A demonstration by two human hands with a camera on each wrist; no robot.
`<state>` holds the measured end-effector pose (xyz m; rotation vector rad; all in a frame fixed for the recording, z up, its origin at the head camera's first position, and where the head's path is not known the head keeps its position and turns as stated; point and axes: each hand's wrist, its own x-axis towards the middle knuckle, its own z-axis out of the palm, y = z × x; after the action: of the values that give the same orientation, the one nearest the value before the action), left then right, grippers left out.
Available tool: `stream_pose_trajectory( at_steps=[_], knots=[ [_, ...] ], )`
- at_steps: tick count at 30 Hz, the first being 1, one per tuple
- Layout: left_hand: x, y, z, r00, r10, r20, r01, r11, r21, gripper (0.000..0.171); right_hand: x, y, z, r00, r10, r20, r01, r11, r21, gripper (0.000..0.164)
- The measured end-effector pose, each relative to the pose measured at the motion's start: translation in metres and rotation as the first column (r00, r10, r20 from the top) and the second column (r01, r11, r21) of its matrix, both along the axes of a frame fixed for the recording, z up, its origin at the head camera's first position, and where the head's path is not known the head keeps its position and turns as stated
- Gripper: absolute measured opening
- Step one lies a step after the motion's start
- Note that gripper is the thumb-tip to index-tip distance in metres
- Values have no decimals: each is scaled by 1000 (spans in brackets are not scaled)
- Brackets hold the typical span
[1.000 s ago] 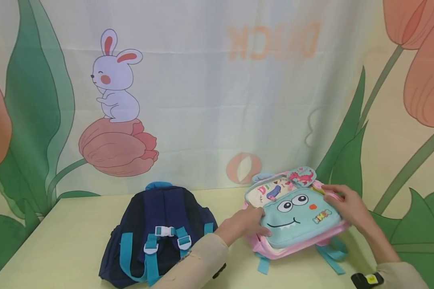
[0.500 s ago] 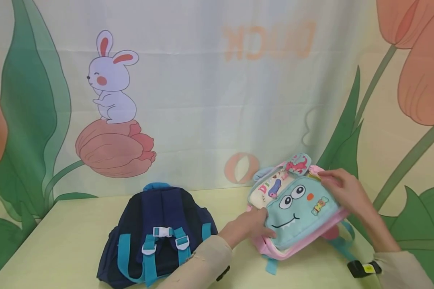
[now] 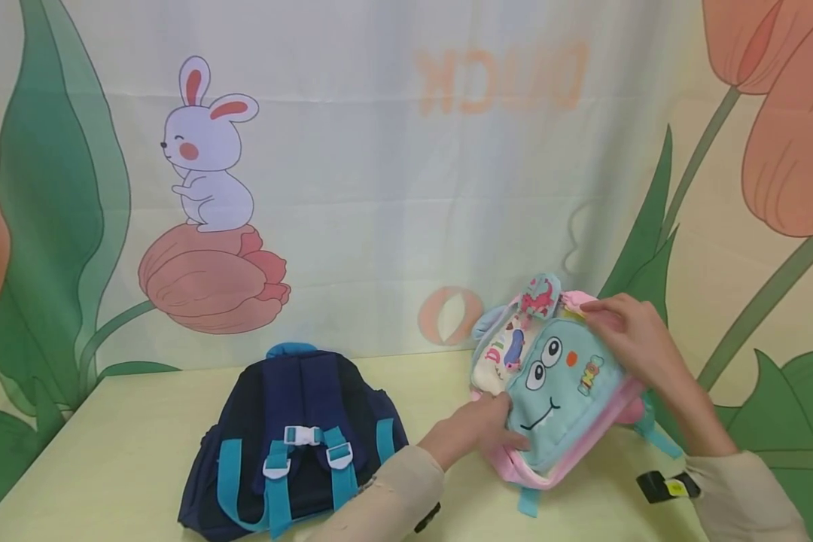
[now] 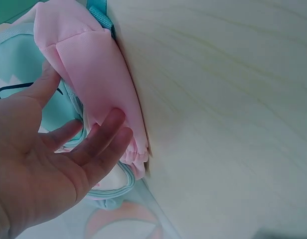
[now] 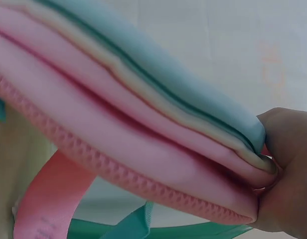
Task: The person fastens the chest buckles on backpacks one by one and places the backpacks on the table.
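A small pink and mint backpack [image 3: 558, 406] with a cartoon face on its front pocket stands tilted on the table in the head view. My right hand [image 3: 633, 331] grips its upper right edge; in the right wrist view that hand [image 5: 288, 169] closes around the end of the layered pink and mint side. At the lower left, my left hand [image 3: 474, 425] touches the bag. The left wrist view shows this hand [image 4: 59, 154] with spread, fairly straight fingers against the pink side and the thumb at the front pocket's edge. A dinosaur patch [image 3: 540, 295] tops the bag.
A navy backpack [image 3: 305, 391] with turquoise straps and a white buckle [image 3: 302, 435] lies straps up, left of my left forearm. Both bags rest on a pale yellow table [image 3: 129, 421]. Behind it hangs a printed curtain [image 3: 359, 188] with a rabbit and tulips.
The pink and mint backpack has turned counterclockwise, its right side rising and its top swinging left. My right hand has moved up and left with it; the left hand has shifted slightly right.
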<state>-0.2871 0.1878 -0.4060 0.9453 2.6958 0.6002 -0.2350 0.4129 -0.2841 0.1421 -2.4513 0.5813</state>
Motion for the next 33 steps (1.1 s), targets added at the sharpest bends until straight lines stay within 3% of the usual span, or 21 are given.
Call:
stream_pose_trajectory(
  at_steps=[8, 17, 23, 26, 29, 33],
  knots=[
    [1, 7, 0, 1000, -27, -14, 27, 999, 39, 57, -2, -22, 18, 998, 34, -49, -31, 997, 71, 23],
    [-8, 6, -4, 995, -102, 5, 101, 987, 124, 66, -5, -46, 30, 998, 53, -39, -48, 991, 128, 20],
    [-11, 0, -5, 987, -137, 87, 118, 974, 195, 68, -11, -61, 36, 999, 42, 21, -45, 986, 162, 21],
    [-15, -9, 3, 963, -218, 156, 187, 963, 193, 69, -13, -67, 37, 999, 26, 42, -33, 983, 180, 21],
    [-18, -23, 18, 938, -287, 192, 269, 956, 114, 72, -14, -72, 38, 999, 24, 47, -32, 982, 188, 21],
    [-22, -41, 44, 948, -274, 160, 276, 961, 8, 69, -16, -78, 35, 998, 62, 17, -64, 982, 180, 20]
  ],
)
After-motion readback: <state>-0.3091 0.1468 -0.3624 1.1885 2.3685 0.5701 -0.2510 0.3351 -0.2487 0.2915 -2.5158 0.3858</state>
